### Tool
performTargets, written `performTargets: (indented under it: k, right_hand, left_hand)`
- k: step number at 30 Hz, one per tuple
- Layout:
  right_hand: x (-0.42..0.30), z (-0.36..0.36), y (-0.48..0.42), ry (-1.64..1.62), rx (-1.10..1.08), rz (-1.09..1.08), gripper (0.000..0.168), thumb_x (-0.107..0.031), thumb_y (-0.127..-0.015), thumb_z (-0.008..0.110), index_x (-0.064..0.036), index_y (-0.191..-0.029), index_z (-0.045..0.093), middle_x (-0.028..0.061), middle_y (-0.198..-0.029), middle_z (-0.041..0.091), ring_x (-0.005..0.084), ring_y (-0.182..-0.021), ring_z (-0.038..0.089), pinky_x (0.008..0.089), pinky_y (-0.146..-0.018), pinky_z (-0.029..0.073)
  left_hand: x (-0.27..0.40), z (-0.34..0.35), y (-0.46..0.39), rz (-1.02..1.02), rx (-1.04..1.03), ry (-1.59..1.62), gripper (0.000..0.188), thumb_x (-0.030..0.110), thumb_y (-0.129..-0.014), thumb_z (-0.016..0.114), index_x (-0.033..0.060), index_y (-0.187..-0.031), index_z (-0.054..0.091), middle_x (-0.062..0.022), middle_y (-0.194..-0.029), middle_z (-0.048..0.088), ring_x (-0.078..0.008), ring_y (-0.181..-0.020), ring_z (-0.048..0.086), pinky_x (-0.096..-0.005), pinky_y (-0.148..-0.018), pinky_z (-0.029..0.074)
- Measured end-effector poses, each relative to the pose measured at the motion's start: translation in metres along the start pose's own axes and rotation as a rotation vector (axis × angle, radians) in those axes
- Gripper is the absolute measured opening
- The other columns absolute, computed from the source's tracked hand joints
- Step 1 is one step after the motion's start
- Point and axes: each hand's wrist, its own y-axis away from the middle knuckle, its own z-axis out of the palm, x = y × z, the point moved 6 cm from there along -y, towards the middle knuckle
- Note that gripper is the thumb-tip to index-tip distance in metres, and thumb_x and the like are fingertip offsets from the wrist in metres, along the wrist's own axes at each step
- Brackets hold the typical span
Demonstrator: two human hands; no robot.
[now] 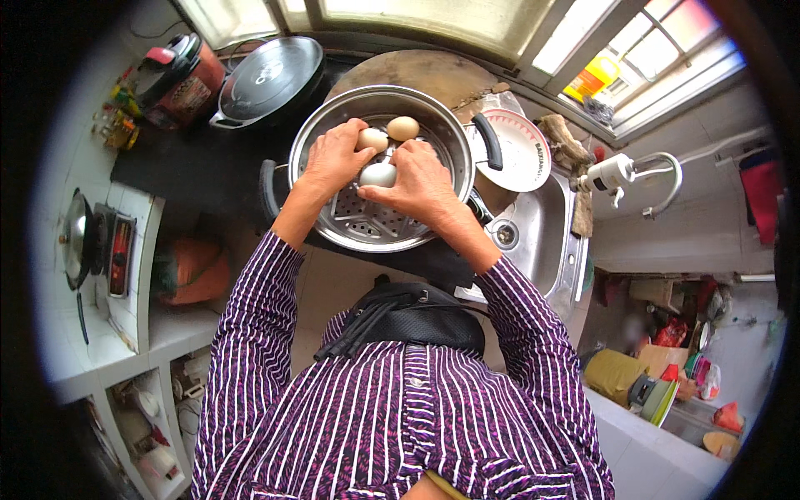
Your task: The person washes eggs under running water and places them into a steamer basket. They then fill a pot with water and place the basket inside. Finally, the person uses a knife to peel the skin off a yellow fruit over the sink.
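A wide stainless-steel steamer pot (381,245) with black side handles stands before me on the dark counter, a perforated steamer tray (365,212) inside it. My left hand (336,153) reaches in over the rim, its fingers around a light brown egg (372,140). In my right hand (420,181) a whitish egg (377,175) lies between thumb and fingers. Another brown egg (403,128) rests in the pot just beyond my right fingers, touched by neither palm. The undersides of both held eggs are hidden.
A round wooden board (412,65) lies behind the pot. To the right are a patterned plate (515,156), a steel sink (531,231) and a faucet (625,175). At the left stand a black lidded pan (272,78) and a red electric cooker (181,81).
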Motion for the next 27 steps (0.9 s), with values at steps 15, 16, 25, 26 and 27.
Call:
performTargets:
  k: [15, 16, 25, 26, 27]
  right_hand:
    - [0.015, 0.004, 0.000, -0.067, 0.185, -0.005, 0.053, -0.040, -0.062, 0.069, 0.006, -0.086, 0.059, 0.0194, -0.103, 0.050, 0.0344, -0.106, 0.043, 0.0430, -0.083, 0.046]
    - [0.014, 0.003, 0.003, -0.025, 0.236, -0.004, 0.047, -0.036, -0.063, 0.068, 0.004, -0.085, 0.059, 0.0194, -0.105, 0.050, 0.0351, -0.111, 0.040, 0.0463, -0.085, 0.045]
    - [0.010, -0.019, 0.030, -0.113, 0.281, -0.012, 0.051, -0.021, -0.069, 0.068, 0.000, -0.111, 0.050, 0.0228, -0.119, 0.045, 0.0416, -0.118, 0.037, 0.0445, -0.102, 0.029]
    - [0.010, -0.022, 0.034, -0.118, 0.317, -0.022, 0.050, -0.021, -0.069, 0.068, 0.000, -0.111, 0.050, 0.0229, -0.119, 0.045, 0.0414, -0.118, 0.037, 0.0445, -0.102, 0.029]
    - [0.008, -0.025, 0.039, -0.125, 0.349, -0.030, 0.049, -0.021, -0.069, 0.068, 0.000, -0.110, 0.051, 0.0230, -0.119, 0.045, 0.0413, -0.117, 0.038, 0.0445, -0.102, 0.028]
  left_hand:
    - [0.009, -0.012, 0.021, 0.049, -0.169, 0.217, 0.076, 0.042, -0.070, 0.070, -0.0005, -0.126, 0.043, -0.0151, -0.115, 0.052, -0.0184, -0.078, 0.061, -0.0305, -0.070, 0.049]
    - [0.013, -0.013, 0.021, 0.106, -0.147, 0.212, 0.077, 0.043, -0.069, 0.071, -0.0005, -0.126, 0.042, -0.0146, -0.115, 0.052, -0.0181, -0.078, 0.060, -0.0303, -0.069, 0.049]
    - [0.026, -0.009, 0.030, 0.199, -0.121, 0.094, 0.068, 0.018, -0.069, 0.072, 0.0051, -0.128, 0.040, -0.0133, -0.125, 0.046, -0.0221, -0.082, 0.060, -0.0334, -0.071, 0.050]
    - [0.025, -0.009, 0.031, 0.194, -0.123, 0.079, 0.068, 0.017, -0.069, 0.072, 0.0060, -0.128, 0.040, -0.0131, -0.125, 0.046, -0.0217, -0.082, 0.060, -0.0333, -0.071, 0.050]
    - [0.024, -0.006, 0.034, 0.185, -0.127, 0.065, 0.067, 0.017, -0.069, 0.071, 0.0070, -0.128, 0.041, -0.0128, -0.126, 0.046, -0.0212, -0.082, 0.061, -0.0332, -0.071, 0.050]
